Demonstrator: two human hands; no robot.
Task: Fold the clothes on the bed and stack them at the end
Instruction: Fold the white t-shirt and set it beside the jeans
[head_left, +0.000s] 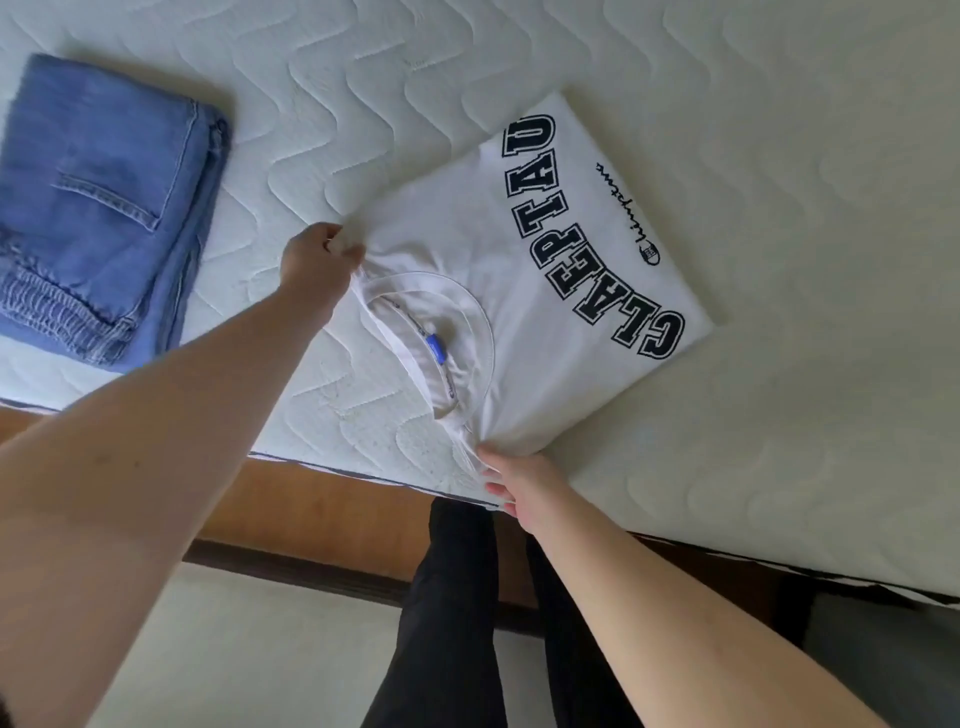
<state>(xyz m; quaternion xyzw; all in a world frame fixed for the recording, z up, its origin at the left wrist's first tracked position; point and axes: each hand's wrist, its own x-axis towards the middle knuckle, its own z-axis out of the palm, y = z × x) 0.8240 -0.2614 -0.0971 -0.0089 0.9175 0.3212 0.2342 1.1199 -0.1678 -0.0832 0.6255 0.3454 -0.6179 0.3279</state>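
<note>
A white T-shirt (514, 249) with black block letters lies folded into a rectangle on the mattress, collar toward me. My left hand (317, 265) pinches its fabric at the shoulder corner left of the collar. At the near shoulder corner, close to the bed's edge, my right hand (524, 486) grips the cloth. Folded blue jeans (98, 208) lie on the left part of the bed, apart from the shirt.
The quilted white mattress (779, 156) stretches away to the right and far side. Its near edge (332, 467) runs diagonally over a wooden bed frame (322, 514). My dark-trousered legs (452, 613) stand on the floor right by the frame.
</note>
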